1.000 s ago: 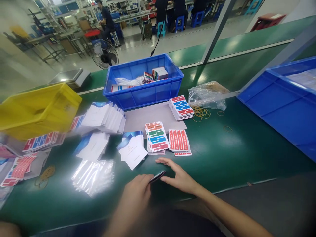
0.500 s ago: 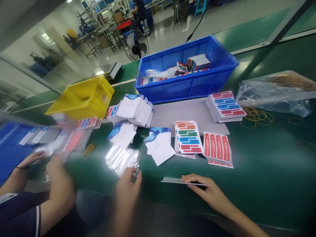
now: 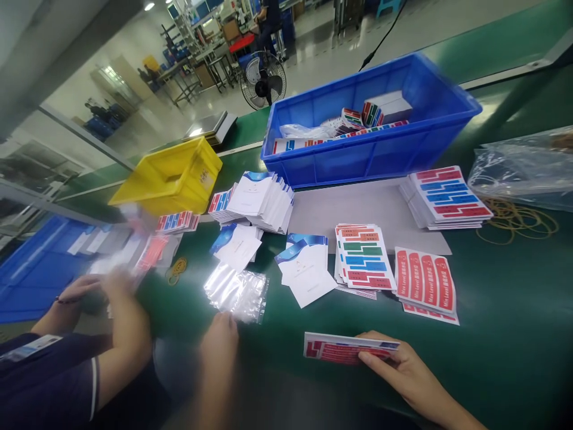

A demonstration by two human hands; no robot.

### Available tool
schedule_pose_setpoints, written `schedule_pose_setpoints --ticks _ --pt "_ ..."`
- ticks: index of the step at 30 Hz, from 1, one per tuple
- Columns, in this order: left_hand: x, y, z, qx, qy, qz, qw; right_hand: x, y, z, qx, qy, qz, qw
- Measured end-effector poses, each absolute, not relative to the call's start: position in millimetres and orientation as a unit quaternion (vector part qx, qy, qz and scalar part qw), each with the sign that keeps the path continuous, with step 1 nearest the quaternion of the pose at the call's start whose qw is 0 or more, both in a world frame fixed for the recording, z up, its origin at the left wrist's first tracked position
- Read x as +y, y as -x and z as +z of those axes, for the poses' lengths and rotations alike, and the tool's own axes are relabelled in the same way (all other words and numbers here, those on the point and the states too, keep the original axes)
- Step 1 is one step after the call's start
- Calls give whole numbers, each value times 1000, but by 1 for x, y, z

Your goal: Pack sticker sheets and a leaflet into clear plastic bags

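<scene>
My right hand (image 3: 394, 364) grips a thin set of label sheets (image 3: 335, 351), tilted so that red printing faces me. My left hand (image 3: 222, 334), somewhat blurred, has its fingers drawn together at the near edge of the clear plastic bags (image 3: 239, 292); it appears to pinch one. Just beyond lie white cards with blue tops (image 3: 308, 272). Sheets with orange, green, blue and red labels (image 3: 364, 257) form a pile to their right, and red level-label sheets (image 3: 425, 280) lie beside that pile.
Behind stand a blue bin (image 3: 367, 149) holding printed sheets and a yellow bin (image 3: 179, 179). Stacked white booklets (image 3: 257, 200) and red-blue label sheets (image 3: 450, 191) flank grey cardboard (image 3: 344, 206). Rubber bands (image 3: 519, 221) lie at right. A co-worker's arms (image 3: 125, 322) work at left.
My left hand's fingers have closed at the bags' near edge. My right hand has tipped the label sheets, so their red printed face now shows. The camera view has shifted.
</scene>
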State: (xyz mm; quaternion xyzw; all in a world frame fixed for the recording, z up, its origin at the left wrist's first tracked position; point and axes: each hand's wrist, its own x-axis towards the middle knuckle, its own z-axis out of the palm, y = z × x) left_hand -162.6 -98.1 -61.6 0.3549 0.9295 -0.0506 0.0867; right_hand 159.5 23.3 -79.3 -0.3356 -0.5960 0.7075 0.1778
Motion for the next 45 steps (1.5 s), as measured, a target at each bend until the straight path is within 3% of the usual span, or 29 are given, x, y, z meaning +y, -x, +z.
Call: schedule_pose_setpoints --ticks 9,16,21,29,45 --pt "-101 142 -53 885 -300 244 261 14 -151 -65 -449 422 749 243" --pt "-72 76 -40 791 -405 284 359 17 -148 -73 -667 348 628 198" --pt "-52 23 -36 694 -535 233 422 11 -138 -65 -695 329 601 220" --pt "-48 6 -40 676 -598 202 381 10 -145 -66 -667 374 599 237" --pt "-64 -1 -53 664 -691 258 127 1 -138 -67 -747 375 512 195"
